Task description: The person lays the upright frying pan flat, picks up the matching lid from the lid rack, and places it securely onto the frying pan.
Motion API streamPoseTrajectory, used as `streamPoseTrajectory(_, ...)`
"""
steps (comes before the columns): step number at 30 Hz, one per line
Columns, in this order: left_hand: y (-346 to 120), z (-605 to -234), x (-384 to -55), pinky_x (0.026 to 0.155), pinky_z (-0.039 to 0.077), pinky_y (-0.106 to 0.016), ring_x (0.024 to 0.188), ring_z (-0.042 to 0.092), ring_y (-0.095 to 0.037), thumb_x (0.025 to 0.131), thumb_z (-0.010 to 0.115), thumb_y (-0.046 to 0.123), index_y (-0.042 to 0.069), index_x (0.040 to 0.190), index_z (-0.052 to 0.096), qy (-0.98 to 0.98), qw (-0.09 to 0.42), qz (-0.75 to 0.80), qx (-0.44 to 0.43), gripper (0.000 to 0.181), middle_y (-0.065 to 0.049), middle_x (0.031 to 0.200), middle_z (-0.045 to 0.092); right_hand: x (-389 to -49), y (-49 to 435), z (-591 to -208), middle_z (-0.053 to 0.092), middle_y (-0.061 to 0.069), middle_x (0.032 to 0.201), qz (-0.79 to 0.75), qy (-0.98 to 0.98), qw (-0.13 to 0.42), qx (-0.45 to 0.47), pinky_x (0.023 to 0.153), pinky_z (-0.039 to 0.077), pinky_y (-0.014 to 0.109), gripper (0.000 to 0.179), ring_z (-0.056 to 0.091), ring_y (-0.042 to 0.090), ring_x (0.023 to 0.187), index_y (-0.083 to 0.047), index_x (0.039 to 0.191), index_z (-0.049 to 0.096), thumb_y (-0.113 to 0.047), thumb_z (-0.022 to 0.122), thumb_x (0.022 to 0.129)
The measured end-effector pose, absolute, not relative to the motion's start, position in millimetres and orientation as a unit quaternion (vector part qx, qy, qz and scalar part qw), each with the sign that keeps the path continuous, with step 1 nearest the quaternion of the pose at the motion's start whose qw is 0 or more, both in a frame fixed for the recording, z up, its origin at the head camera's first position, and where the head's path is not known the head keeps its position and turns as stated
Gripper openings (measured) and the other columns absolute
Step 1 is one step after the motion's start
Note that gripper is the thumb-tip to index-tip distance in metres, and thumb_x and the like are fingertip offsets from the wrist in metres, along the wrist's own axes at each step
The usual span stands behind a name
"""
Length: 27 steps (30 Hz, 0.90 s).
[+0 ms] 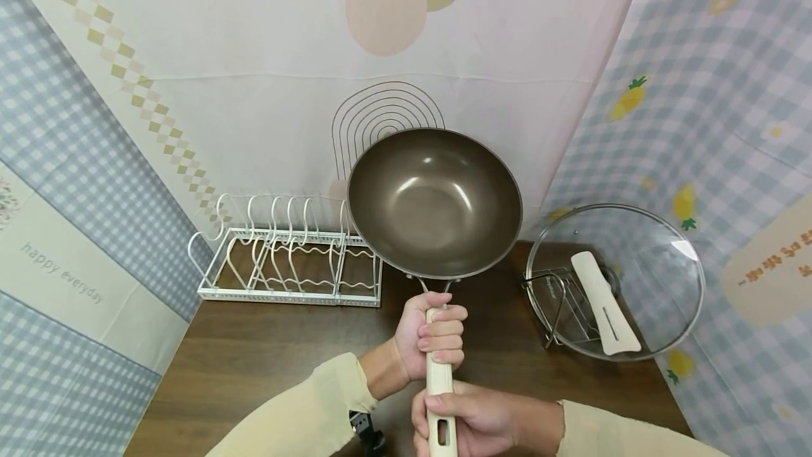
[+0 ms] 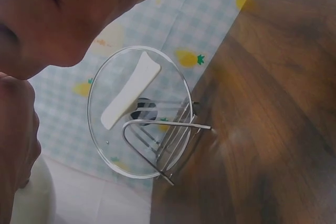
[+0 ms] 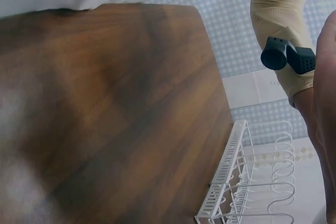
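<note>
A deep brown wok [image 1: 434, 203] with a cream handle [image 1: 439, 372] is held up above the table, its inside facing me in the head view. My left hand [image 1: 433, 336] grips the upper handle, close to the pan. Lower down, my right hand [image 1: 472, 416] wraps around the handle near its slotted end. In the left wrist view only part of a hand [image 2: 68, 19] shows at the upper left, and the wok's pale outside [image 2: 34, 192] at the lower left. The right wrist view catches part of a hand [image 3: 328, 103] at its right edge.
On the left of the wooden table [image 1: 285, 344] stands a white wire rack [image 1: 292, 297]. At the right, a glass lid [image 1: 679, 288] with a cream handle [image 1: 605, 302] leans on a metal wire stand [image 1: 558, 302]. Patterned cloths [image 1: 254, 125] hang behind and beside the table.
</note>
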<state>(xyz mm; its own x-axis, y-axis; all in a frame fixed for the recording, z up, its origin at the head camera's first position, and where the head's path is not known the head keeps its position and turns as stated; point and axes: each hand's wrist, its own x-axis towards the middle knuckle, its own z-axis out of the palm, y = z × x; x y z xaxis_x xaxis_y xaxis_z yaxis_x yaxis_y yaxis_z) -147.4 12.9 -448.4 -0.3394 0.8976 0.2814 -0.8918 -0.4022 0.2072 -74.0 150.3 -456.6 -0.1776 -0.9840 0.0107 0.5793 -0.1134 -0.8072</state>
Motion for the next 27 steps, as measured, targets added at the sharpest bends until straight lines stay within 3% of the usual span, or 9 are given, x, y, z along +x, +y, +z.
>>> streamPoseTrajectory(10,10,-447,-147,0.042,0.024,-0.017,0.034,0.027,-0.002,0.094,0.034,0.039,0.022,0.065,0.029,0.006,0.543,0.82,0.181,0.034,0.013,0.043,0.018,-80,156,-456,0.064,-0.005,0.117,-0.673,0.315,0.597,-0.304,0.089,0.048,0.019,0.032,0.059,0.006,0.11,-0.018,0.119,0.054,-0.035,0.031,0.105)
streamPoseTrajectory(14,8,-446,-147,0.042,0.024,-0.018,0.034,0.026,-0.002,0.094,0.035,0.039,0.022,0.066,0.029,-0.001,0.546,0.817,0.184,0.034,0.013,0.043,0.019,-83,161,-454,0.063,-0.002,0.123,-0.663,0.314,0.603,-0.313,0.085,0.048,0.015,0.037,0.058,0.006,0.113,-0.014,0.127,0.053,-0.035,0.031,0.105)
streamPoseTrajectory(20,6,-446,-148,0.043,0.025,-0.017,0.034,0.026,-0.002,0.094,0.035,0.038,0.022,0.066,0.03,-0.004,0.547,0.816,0.185,0.033,0.013,0.043,0.019,-91,172,-453,0.061,0.001,0.13,-0.652,0.307,0.613,-0.324,0.096,0.05,0.025,0.043,0.058,0.012,0.118,-0.005,0.136,0.045,-0.031,0.029,0.106)
streamPoseTrajectory(27,5,-448,-146,0.042,0.025,-0.017,0.034,0.026,-0.002,0.095,0.035,0.039,0.022,0.065,0.029,-0.007,0.55,0.814,0.185,0.035,0.013,0.042,0.02,-105,192,-440,0.061,0.007,0.13,-0.622,0.339,0.62,-0.337,0.106,0.045,0.041,0.043,0.058,0.021,0.122,0.0,0.137,0.042,-0.028,0.033,0.106)
